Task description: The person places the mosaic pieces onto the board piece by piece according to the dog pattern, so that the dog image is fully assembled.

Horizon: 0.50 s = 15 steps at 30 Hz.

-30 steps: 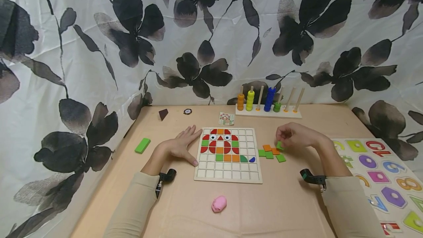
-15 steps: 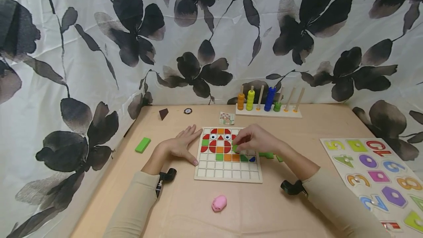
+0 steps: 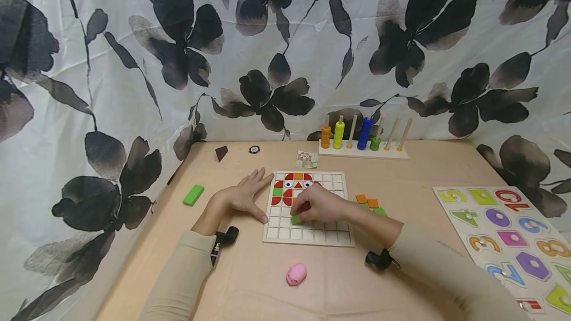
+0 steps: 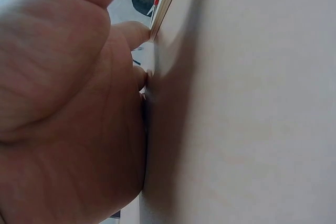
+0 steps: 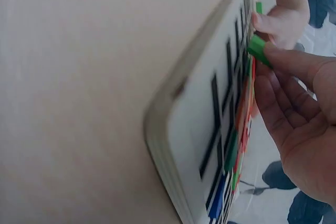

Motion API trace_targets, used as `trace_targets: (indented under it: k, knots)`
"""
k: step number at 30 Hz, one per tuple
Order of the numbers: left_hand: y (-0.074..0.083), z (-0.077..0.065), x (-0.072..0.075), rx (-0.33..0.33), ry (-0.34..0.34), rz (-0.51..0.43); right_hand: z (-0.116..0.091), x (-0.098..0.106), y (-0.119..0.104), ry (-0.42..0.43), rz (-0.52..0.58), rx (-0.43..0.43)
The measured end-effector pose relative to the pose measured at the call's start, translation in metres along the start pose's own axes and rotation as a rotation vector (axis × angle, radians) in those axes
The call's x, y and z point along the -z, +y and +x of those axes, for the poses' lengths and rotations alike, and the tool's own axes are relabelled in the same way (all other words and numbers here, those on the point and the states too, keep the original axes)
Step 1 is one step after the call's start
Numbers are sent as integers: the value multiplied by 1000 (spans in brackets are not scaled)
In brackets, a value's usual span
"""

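A white gridded board (image 3: 285,234) lies mid-table, its upper squares filled with red, orange and green tiles that form a face with two eyes. My right hand (image 3: 321,204) reaches over it from the right and covers part of the pattern. Between thumb and fingers it pinches a small green square tile (image 5: 258,50), held close over the lower left grid squares. On the table at the board's left side rests my left hand (image 3: 241,197), fingers spread, with thumb and fingertips right at the board's edge. The left wrist view shows its palm (image 4: 68,93) low against the tabletop.
Several loose orange and green tiles (image 3: 372,202) lie right of the board. A pink toy (image 3: 296,274) sits in front, a picture card (image 3: 307,159) behind. Farther back stands a peg stacker (image 3: 363,147). A number puzzle (image 3: 495,217) lies right, a green block (image 3: 193,195) left.
From the loose tiles on the right, my right hand has carried the green tile leftward across the board to its lower left squares. My left hand has stayed in place.
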<state>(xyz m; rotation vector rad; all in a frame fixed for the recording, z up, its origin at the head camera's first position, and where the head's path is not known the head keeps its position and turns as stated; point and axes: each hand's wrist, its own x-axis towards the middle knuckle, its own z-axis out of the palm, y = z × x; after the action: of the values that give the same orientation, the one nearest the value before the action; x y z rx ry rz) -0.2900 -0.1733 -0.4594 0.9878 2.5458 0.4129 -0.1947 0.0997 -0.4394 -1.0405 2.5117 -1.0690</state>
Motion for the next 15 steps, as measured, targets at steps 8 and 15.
trace_targets:
  k: [8,15]
  knots:
    - [0,-1,0,-11,5,-3,2,-8,-4,-5,-66,-12]
    - [2,-3,0,-12,7,-15,1,-11,-8,8,-266,5]
